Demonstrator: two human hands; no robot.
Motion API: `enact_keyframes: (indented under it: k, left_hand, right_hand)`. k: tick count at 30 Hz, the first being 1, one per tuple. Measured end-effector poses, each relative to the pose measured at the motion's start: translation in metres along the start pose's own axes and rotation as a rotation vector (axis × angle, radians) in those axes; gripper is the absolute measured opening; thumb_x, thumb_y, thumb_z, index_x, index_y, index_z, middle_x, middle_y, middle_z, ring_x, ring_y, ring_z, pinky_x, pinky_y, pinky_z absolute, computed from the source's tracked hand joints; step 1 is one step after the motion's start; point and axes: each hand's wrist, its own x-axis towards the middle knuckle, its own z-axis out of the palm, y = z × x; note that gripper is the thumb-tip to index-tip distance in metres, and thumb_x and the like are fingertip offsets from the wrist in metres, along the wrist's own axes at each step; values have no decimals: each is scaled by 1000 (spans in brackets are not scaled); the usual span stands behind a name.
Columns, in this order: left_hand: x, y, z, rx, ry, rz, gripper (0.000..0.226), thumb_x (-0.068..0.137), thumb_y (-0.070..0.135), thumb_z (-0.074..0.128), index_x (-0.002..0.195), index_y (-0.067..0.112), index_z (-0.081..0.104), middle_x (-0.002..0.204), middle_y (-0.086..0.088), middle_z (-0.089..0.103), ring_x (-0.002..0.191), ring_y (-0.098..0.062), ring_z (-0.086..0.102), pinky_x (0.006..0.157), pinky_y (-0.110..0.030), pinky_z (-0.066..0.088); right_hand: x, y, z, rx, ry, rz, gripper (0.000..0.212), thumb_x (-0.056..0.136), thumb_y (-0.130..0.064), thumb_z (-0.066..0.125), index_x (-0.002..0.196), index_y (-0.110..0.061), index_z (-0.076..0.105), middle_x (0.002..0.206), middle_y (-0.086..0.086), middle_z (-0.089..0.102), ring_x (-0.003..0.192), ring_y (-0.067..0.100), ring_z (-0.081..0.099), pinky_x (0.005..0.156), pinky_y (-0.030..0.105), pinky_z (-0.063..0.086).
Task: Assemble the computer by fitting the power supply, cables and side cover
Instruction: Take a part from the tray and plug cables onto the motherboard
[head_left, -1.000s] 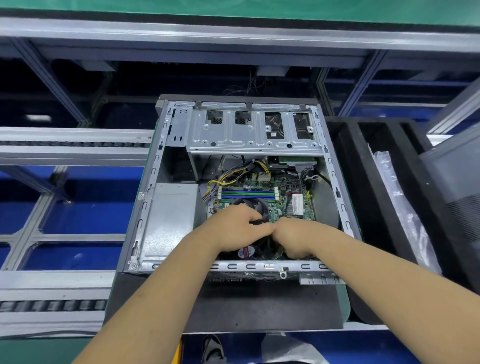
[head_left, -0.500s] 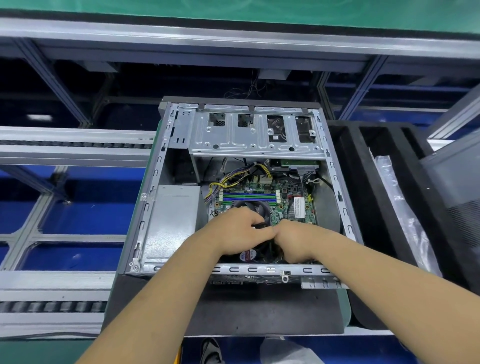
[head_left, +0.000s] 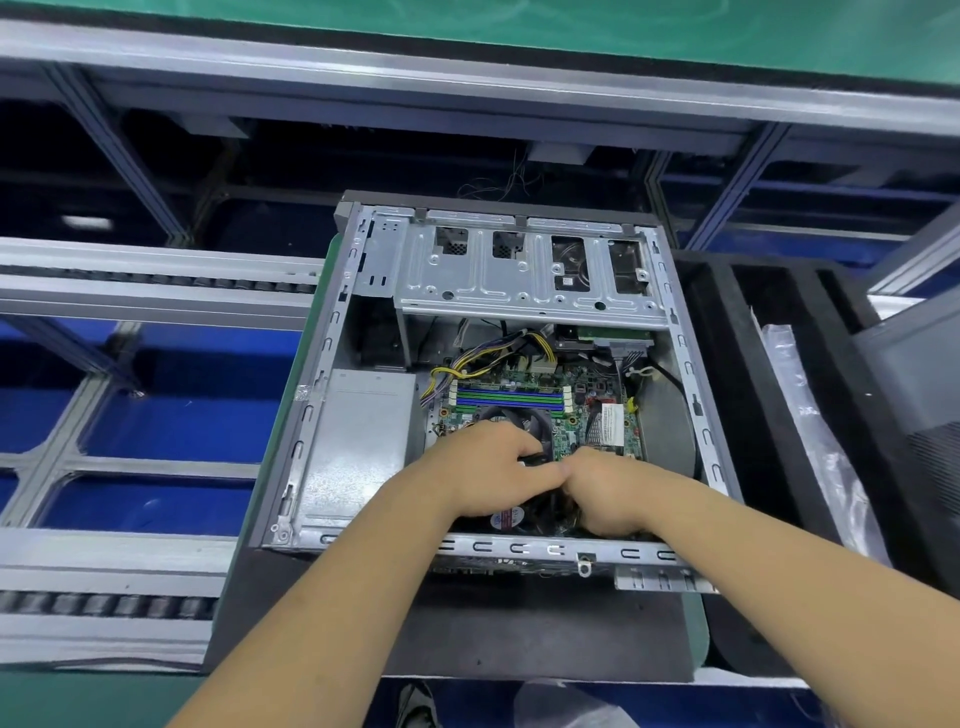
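Lying on its side with the cover off, the computer case (head_left: 332, 395) rests on a dark mat (head_left: 519, 623) on the bench (head_left: 78, 696), its open side facing up. Both hands reach over the near rim into the lower middle of the case, knuckles almost touching. The left hand (head_left: 483, 467) sits over the black cooler fan (head_left: 511, 418), its fingers (head_left: 524, 452) curled around a thin dark piece that looks like a cable; what exactly it is cannot be told. The right hand (head_left: 605, 491) is just beside it, fingers bent down toward the board and hidden, so whether they hold anything cannot be told. The grey power supply (head_left: 363, 441) sits inside the case at the left, against the left wall. Beyond the hands lies the green motherboard (head_left: 597, 410) with blue and green memory slots (head_left: 506, 397), and a bundle of yellow and black cables (head_left: 498, 356) runs from above the power supply toward the board's far edge. A silver drive cage (head_left: 524, 280) spans the far end of the case. To the right, a black foam tray (head_left: 769, 415) holds a clear plastic bag (head_left: 810, 431), and a dark panel (head_left: 919, 395) sits at the far right edge. Roller conveyor rails (head_left: 130, 291) run along the left.
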Motion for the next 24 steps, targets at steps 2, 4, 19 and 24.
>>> enact_keyframes:
  k: [2,4,19,24]
  left_hand:
    - [-1,0,0,-3,-3,6,58,75,75,37,60,20,46,58,3,49,56,-14,46,58,-33,40]
    - [-1,0,0,-7,-4,9,57,78,73,39,59,20,45,56,3,48,54,-14,45,57,-32,38]
    - [-1,0,-1,-16,-11,13,53,83,71,43,60,23,46,54,3,47,54,-14,45,56,-31,36]
    - [-1,0,-1,-8,-17,13,54,87,69,45,61,21,46,59,2,49,56,-16,46,58,-33,37]
  right_hand:
    - [1,0,1,11,1,7,34,88,9,50,64,-13,37,68,6,40,57,19,35,50,29,32]
    - [1,1,1,14,-1,12,33,87,8,51,65,-13,38,69,6,41,57,19,35,50,29,32]
    - [1,0,2,-5,12,20,35,87,8,51,62,-12,37,67,6,39,58,20,34,52,29,31]
    - [0,1,3,-16,14,24,34,87,6,51,63,-12,35,67,7,39,61,23,37,51,29,30]
